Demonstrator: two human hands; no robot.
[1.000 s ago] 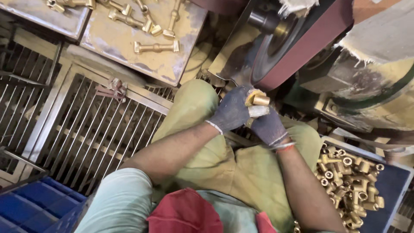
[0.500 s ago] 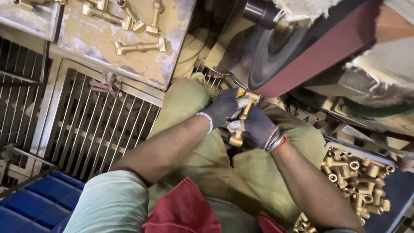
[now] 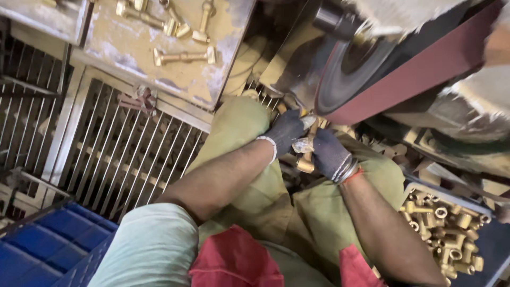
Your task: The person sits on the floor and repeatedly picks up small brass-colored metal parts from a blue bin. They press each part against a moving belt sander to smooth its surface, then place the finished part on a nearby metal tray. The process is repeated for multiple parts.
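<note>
- Belt sander (image 3: 419, 64) at 1 o'clock, top cut off by the frame edge; wheel (image 3: 350, 66) blurred.
- Tray of brass fittings (image 3: 449, 228) at 4 o'clock, partly cut off.
- Left hand (image 3: 287, 133), gloved, fingers closed round upper end of brass part (image 3: 307, 154), tip hidden near belt.
- Right hand (image 3: 329, 154), gloved, clamped on same part; lower end sticks out at centre.
</note>
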